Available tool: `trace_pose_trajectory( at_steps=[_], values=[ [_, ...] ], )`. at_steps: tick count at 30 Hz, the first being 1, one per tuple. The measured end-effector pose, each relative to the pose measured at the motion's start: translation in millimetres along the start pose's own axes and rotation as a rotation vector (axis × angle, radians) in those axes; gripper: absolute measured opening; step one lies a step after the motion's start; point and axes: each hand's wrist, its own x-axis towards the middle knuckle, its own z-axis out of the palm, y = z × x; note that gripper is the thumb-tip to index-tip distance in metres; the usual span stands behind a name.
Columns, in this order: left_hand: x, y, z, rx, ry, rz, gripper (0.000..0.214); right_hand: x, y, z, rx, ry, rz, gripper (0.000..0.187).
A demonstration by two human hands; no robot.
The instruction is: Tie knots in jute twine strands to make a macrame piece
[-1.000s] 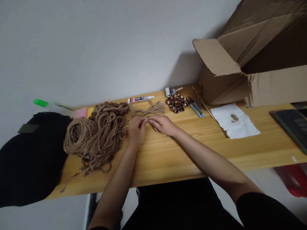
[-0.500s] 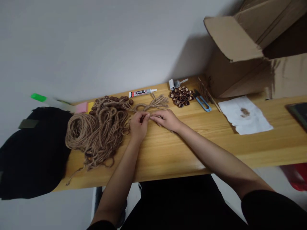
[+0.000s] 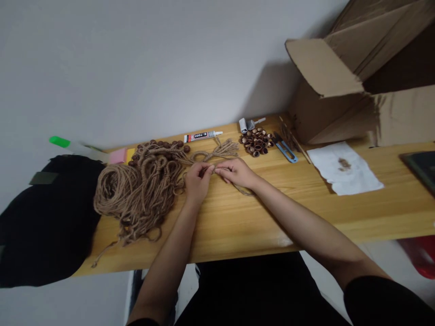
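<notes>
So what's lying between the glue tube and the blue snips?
In the head view: frayed twine ends, a heap of small brown beads, and a rolled-up grey tube just behind the heap.

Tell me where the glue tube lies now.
In the head view, the glue tube lies at the far edge of the table, left of the bead caps.

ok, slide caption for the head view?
Left hand and right hand pinch a jute cord on a wooden table, between a tangled cord pile and brown beads.
</notes>
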Motion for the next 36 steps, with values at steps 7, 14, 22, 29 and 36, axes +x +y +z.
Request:
trace_pose_trajectory(
  at_steps=[7, 14, 22, 29, 36],
  values=[
    [1.1, 5.7, -7.2, 0.218, 0.153, 0.246, 0.011, 0.8, -1.2, 0.3, 0.079, 0.021, 0.048, 0.029],
    [-6.2, 15.7, -6.6, 0.376, 0.123, 0.388, 0.011, 0.6, 2.4, 1.2, 0.142, 0.035, 0.050, 0.028],
    [-7.3, 16.9, -5.6, 0.378, 0.096, 0.410, 0.012, 0.8, 5.7, 1.3, 0.216, 0.043, 0.062, 0.030],
    [-7.0, 12.8, -4.5, 0.344, 0.084, 0.408, 0.014, 1.2, 6.6, 2.7, 0.212, 0.065, 0.070, 0.031],
    [-5.9, 9.9, -3.9, 0.341, 0.098, 0.427, 0.013, 0.8, 7.7, 2.9, 0.160, 0.051, 0.046, 0.032]
  ],
)
